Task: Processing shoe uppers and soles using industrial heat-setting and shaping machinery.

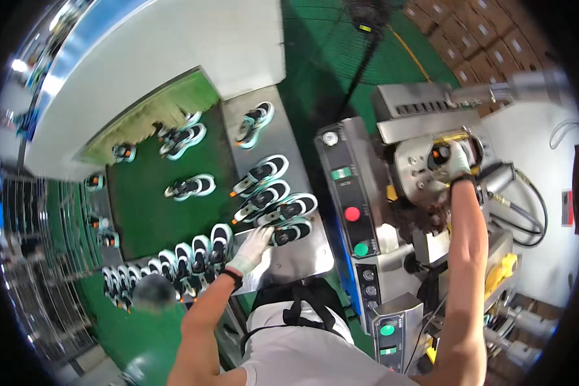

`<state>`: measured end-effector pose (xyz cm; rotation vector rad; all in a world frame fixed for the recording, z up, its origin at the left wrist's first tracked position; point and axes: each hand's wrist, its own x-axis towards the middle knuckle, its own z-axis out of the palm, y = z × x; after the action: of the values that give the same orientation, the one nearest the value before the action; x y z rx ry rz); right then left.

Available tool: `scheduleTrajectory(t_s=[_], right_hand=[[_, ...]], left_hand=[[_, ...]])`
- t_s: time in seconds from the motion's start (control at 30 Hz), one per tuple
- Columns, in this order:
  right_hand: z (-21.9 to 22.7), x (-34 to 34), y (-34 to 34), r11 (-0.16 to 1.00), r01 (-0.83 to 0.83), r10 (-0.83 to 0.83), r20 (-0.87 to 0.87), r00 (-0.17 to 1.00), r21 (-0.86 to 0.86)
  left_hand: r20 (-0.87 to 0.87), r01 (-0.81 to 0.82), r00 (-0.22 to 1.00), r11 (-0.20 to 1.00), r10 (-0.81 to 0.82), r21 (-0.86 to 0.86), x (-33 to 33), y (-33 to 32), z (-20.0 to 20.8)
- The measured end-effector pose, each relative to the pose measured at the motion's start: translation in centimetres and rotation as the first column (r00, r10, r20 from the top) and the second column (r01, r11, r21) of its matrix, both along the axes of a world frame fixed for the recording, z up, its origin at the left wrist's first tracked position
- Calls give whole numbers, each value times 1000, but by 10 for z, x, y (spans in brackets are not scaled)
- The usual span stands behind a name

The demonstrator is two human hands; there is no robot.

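Note:
My left hand (254, 249), in a white glove, reaches over the steel side table and grips the heel end of a black, white and mint sneaker (292, 232). Several matching sneakers lie just beyond it, among them one sneaker (288, 208) right alongside. Out to the right, my right hand (458, 161), also gloved in white, is inside the steel machine's rounded holder (415, 168). It closes on a dark sneaker (440, 154) with an orange tab; the glove and the holder hide much of that shoe.
A green conveyor belt (151, 215) carries sneakers out from under a fringed curtain (154, 116). Several sneakers stand in a row (183, 257) along its near edge. Between table and machine rises a control panel (350, 193) with buttons. Black hoses (534, 219) hang at the right.

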<state>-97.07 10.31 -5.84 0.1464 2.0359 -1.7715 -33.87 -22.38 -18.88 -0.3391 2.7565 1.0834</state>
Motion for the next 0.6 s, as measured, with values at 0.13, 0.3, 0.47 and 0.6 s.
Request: scheduleTrajectory(t_s=[0.13, 0.3, 0.47, 0.6], right_hand=[[98, 217, -132, 989, -12, 61, -337, 940, 146], [35, 428, -127, 941, 19, 219, -650, 728, 338], [-82, 498, -101, -63, 157, 797, -45, 602, 986], [-75, 491, -118, 147, 164, 722, -219, 656, 975]], left_hand=[[-72, -67, 995, 998, 67, -6, 70, -20, -3], [-369, -3, 927, 986, 66, 168, 61, -34, 1], [-330, -376, 812, 864, 482, 336, 122, -135, 23], [-101, -801, 540, 547, 835, 242, 209, -260, -13]])
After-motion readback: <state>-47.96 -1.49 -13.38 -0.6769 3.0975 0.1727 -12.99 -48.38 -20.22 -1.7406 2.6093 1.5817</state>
